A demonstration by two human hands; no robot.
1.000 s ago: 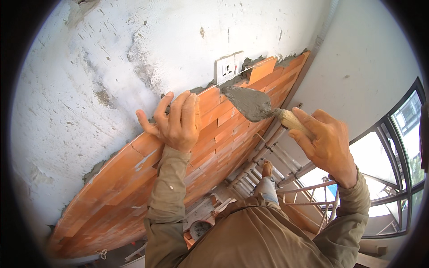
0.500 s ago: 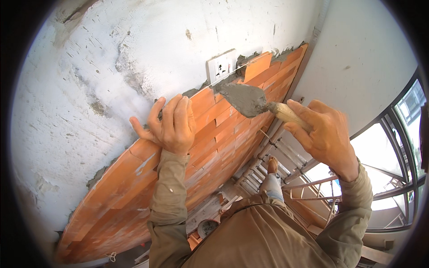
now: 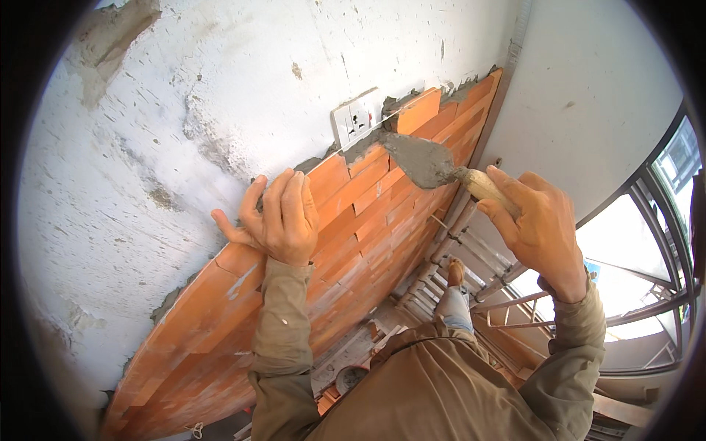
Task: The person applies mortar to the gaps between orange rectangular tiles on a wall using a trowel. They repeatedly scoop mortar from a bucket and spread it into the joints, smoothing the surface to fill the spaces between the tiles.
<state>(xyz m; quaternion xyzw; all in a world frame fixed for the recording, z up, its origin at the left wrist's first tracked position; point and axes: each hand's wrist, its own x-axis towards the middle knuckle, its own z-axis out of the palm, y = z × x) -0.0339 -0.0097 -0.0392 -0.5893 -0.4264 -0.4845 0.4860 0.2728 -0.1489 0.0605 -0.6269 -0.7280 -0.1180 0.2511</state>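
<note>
My right hand (image 3: 540, 228) is closed round the wooden handle of a trowel (image 3: 423, 163), whose blade is coated in grey mortar. The blade's tip meets the mortar bed (image 3: 365, 147) on top of the orange brick-tile facing (image 3: 346, 228), just below a white wall socket (image 3: 357, 119). My left hand (image 3: 278, 220) rests on the facing's top edge, fingers stretched upward and thumb apart, gripping nothing. Right of the socket, one tile (image 3: 419, 112) stands above the row, with mortar behind it. A thin pale string runs along the top edge near the socket.
Rough white wall (image 3: 162, 110) rises above the facing. Below right stand a metal scaffold or ladder (image 3: 507, 312) and a dark-framed window (image 3: 662, 206). A bucket (image 3: 351, 378) with grey contents sits low beside my body.
The trowel and my right hand have shifted slightly right in view. Mortar under the socket now shows more of the bed. My left hand stays on the top edge; the view has tilted a little.
</note>
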